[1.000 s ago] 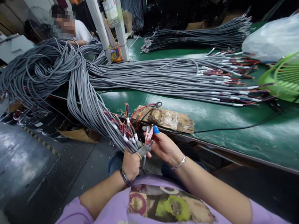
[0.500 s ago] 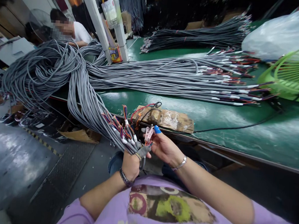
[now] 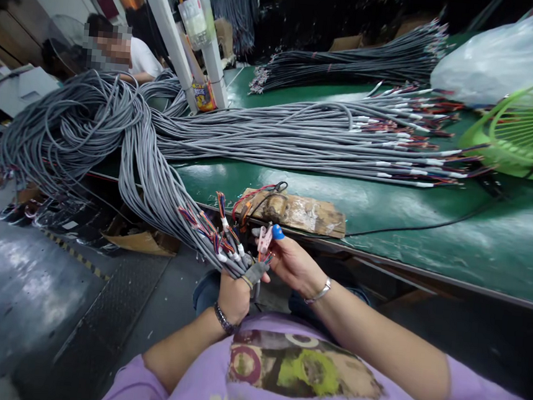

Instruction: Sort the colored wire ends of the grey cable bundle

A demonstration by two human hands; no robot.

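My left hand (image 3: 234, 297) is closed around a thick bundle of grey cables (image 3: 156, 181) close to their stripped ends. White sleeves and colored wires (image 3: 219, 239) stick out of the bundle above that hand. A grey wrap covers the left thumb. In front of the table edge, my right hand (image 3: 295, 265) pinches a small pink clip (image 3: 264, 240), its blue-covered thumb tip against the clip's side. Thin wire ends show just below the clip, beside the left thumb. The right hand's other fingers are partly hidden behind the clip.
A wooden block (image 3: 312, 215) with red and black leads lies at the edge of the green table (image 3: 407, 237). More grey cables (image 3: 277, 132) stretch across it. A green fan (image 3: 529, 129) and plastic bag (image 3: 507, 62) are at right. A person (image 3: 141, 58) sits far left.
Both hands keep their grips almost unchanged. The right hand and pink clip have shifted very slightly left.
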